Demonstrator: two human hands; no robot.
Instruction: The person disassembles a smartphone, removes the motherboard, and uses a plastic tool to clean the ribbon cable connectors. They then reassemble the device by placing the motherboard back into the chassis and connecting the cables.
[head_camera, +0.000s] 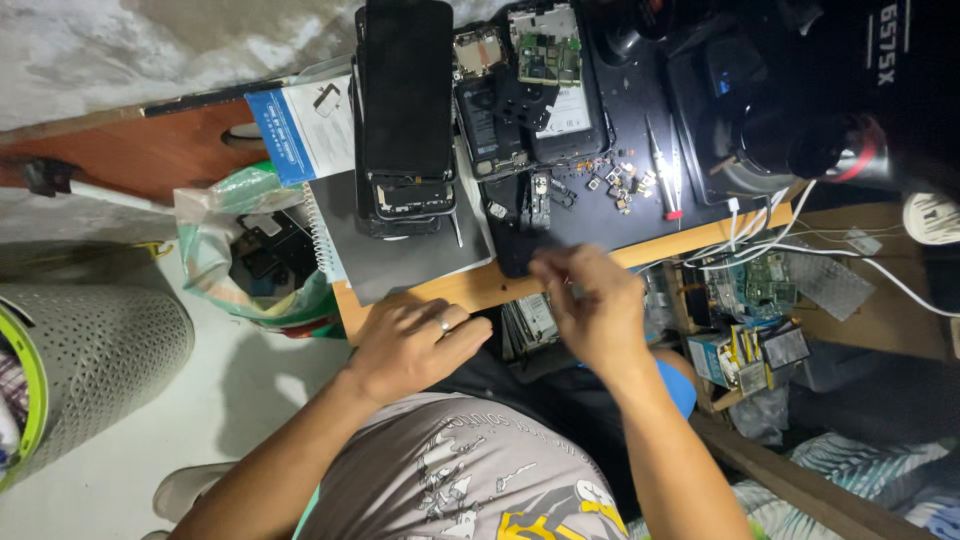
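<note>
Right hand (590, 300) blurred over desk (480, 285) front edge, fingertips pinched tog.; what's held cannot be told. Left hand (415, 345) laid flat, nothing held. Loose small parts (615, 185) on black mat (640, 110): judged light, fragile, edge pickup advised.

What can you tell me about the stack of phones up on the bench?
The stack of phones is several dark handsets piled lengthwise. The top one lies flat, showing a plain glossy black face. Lower ones stick out at the near end, showing open frames. The stack rests on a grey spiral notebook beside the black work mat. Neither hand touches it.
</note>
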